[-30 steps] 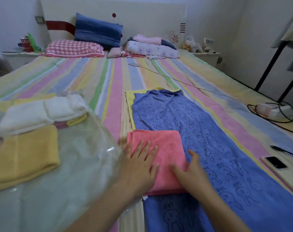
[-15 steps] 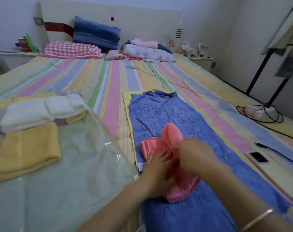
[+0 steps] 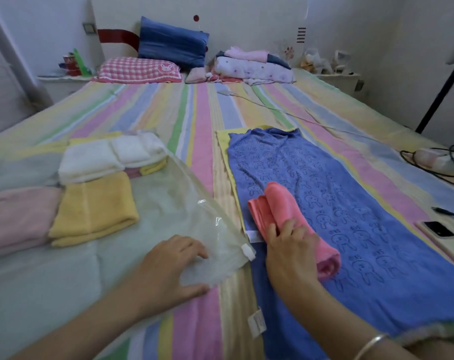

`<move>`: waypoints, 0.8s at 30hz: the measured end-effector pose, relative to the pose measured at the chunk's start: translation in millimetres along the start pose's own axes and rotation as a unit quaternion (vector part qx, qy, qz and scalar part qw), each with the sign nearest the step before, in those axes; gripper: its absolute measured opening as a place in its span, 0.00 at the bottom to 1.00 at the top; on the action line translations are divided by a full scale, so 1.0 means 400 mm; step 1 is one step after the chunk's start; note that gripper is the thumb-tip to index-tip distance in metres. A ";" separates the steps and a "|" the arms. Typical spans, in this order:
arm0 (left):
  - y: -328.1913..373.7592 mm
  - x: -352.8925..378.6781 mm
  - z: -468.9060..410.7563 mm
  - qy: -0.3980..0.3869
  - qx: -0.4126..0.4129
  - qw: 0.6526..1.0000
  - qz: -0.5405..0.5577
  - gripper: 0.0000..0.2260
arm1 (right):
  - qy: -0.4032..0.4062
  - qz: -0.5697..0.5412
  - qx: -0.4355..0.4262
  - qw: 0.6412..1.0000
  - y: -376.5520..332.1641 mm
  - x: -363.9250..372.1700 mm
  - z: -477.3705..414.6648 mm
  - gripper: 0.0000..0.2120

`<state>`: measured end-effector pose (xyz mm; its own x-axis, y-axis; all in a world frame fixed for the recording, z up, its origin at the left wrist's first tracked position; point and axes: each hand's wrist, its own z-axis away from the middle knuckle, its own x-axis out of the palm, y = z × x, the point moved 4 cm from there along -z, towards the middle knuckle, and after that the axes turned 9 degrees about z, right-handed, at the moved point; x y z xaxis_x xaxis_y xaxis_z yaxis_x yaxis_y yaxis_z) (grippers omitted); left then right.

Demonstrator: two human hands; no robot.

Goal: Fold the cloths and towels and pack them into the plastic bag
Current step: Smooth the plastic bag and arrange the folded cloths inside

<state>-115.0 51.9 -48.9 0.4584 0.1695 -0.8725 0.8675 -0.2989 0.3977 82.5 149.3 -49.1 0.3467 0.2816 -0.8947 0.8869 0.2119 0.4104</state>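
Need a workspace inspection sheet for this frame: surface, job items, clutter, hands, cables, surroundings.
Surface: striped bedsheet, flat.
Job's things: clear plastic bag at left, seemingly holding folded white towels, yellow towel, pale pink towel; blue rabbit towel spread flat; coral cloth folded on it.
Clutter: phone at right edge.
Hands: left hand holds the bag's near corner; right hand grips the coral cloth.
Cables: white cord across sheet; power strip and black lead at right.
Surroundings: pillows at headboard; black stand at right.

Two hands, one plastic bag, one pink cloth, one blue towel, two pillows, one phone
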 end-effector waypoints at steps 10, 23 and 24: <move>-0.047 -0.015 0.034 -0.101 -0.100 0.987 0.069 0.33 | -0.066 0.067 0.017 0.995 0.002 -0.013 -0.044 0.14; -0.026 -0.115 0.096 -0.063 -0.137 0.988 -0.017 0.15 | 0.019 -0.124 0.038 0.991 0.119 -0.074 -0.023 0.13; -0.034 -0.123 0.106 -0.072 -0.155 0.985 -0.021 0.16 | 0.052 -0.181 0.044 0.981 0.129 -0.101 -0.007 0.14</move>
<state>-157.4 7.8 -23.3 0.4086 0.0333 -0.9121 0.9124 0.0106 0.4091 113.5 151.7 8.9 -0.0257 0.2976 -0.9543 0.9706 0.2358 0.0474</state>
